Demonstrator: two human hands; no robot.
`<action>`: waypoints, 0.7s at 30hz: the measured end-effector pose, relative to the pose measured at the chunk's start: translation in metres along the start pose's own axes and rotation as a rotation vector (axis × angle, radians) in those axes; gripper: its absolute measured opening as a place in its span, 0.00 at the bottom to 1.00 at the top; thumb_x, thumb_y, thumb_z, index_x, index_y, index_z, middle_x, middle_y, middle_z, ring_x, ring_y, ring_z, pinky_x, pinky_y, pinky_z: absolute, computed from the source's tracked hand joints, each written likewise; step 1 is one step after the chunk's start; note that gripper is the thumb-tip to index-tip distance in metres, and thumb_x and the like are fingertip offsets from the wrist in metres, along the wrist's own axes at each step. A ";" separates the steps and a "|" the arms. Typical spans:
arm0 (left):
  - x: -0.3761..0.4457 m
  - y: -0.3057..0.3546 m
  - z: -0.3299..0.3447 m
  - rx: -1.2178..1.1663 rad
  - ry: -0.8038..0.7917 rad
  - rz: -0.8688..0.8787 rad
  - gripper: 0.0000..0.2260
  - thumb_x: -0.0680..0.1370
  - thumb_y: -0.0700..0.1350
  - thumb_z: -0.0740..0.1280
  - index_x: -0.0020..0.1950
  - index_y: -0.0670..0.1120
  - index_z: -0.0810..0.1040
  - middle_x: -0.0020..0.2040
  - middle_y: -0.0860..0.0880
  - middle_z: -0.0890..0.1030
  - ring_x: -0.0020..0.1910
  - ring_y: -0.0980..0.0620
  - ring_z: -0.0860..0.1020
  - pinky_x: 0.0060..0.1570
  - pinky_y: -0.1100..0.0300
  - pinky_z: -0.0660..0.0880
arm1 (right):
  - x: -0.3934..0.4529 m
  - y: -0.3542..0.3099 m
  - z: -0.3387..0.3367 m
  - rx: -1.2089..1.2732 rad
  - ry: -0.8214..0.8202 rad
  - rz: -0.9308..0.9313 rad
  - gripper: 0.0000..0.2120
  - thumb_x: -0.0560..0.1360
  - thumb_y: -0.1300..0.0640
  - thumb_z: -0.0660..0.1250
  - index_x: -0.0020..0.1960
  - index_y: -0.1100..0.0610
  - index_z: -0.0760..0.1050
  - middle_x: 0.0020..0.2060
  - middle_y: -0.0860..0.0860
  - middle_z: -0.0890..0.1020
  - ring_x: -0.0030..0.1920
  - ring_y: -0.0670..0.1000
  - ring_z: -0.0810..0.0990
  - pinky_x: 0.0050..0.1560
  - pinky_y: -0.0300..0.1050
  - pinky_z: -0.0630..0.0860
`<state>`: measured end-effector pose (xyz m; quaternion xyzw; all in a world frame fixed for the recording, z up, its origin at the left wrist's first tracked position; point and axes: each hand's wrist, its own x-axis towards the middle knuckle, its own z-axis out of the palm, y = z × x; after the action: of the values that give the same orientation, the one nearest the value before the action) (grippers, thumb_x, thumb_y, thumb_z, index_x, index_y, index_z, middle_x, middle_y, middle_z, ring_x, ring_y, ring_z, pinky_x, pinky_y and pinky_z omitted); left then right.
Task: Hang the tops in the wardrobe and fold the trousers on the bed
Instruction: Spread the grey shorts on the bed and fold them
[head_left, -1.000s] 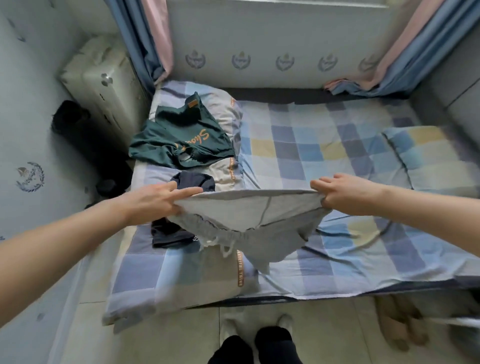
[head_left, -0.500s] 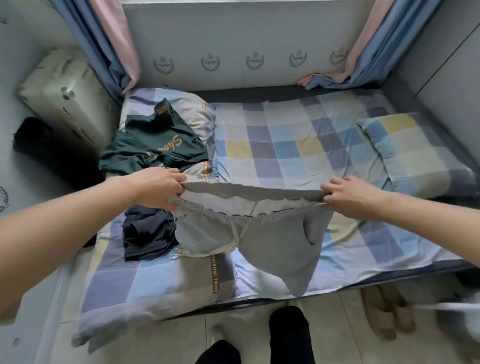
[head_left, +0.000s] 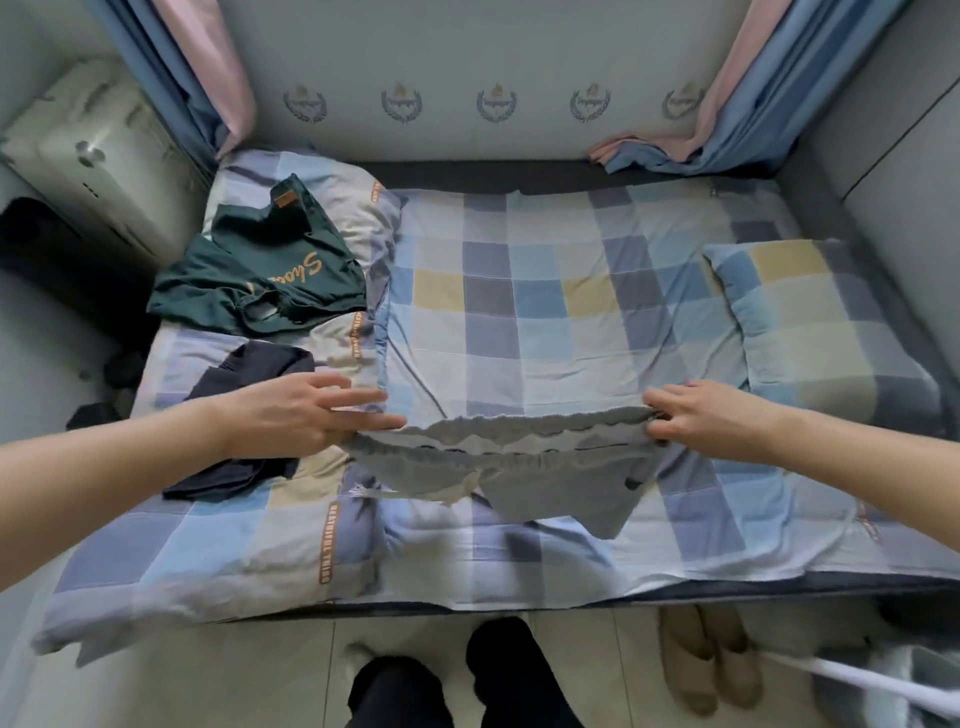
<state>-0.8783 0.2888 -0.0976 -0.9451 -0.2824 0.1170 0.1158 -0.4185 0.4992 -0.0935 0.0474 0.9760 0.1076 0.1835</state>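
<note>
green top (head_left: 270, 270) lettered "shao"

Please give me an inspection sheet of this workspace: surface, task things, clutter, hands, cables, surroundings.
Surface: bed with checked sheet, wrinkled.
Task things: grey trousers spread on the bed; green top and dark garment at left, unfolded.
Clutter: pillow at right.
Hands: left hand and right hand each pinch a waistband end.
Cables: nothing seen.
Surroundings: curtains, slippers on floor.
</note>
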 end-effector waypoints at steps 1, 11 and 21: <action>0.012 0.002 -0.005 -0.011 -0.040 0.014 0.14 0.79 0.40 0.61 0.43 0.50 0.86 0.76 0.54 0.65 0.73 0.46 0.68 0.64 0.51 0.69 | -0.006 0.011 0.003 0.020 -0.004 0.014 0.14 0.56 0.65 0.78 0.38 0.56 0.77 0.39 0.56 0.78 0.32 0.55 0.78 0.25 0.45 0.74; 0.046 -0.032 0.001 -0.751 0.251 -0.931 0.01 0.73 0.38 0.75 0.43 0.41 0.86 0.57 0.52 0.82 0.56 0.48 0.82 0.57 0.55 0.76 | -0.035 0.062 0.027 0.624 0.178 0.290 0.18 0.76 0.43 0.63 0.35 0.55 0.73 0.39 0.49 0.74 0.37 0.49 0.74 0.38 0.42 0.69; 0.065 -0.052 0.030 -0.783 0.138 -1.019 0.05 0.72 0.38 0.75 0.46 0.44 0.87 0.43 0.52 0.85 0.42 0.54 0.81 0.45 0.60 0.76 | -0.021 0.066 0.035 0.683 0.412 0.417 0.15 0.70 0.63 0.75 0.32 0.59 0.70 0.31 0.54 0.71 0.30 0.53 0.70 0.33 0.45 0.67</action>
<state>-0.8602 0.3724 -0.1212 -0.6703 -0.7092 -0.1255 -0.1787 -0.3824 0.5675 -0.1034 0.2786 0.9413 -0.1786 -0.0664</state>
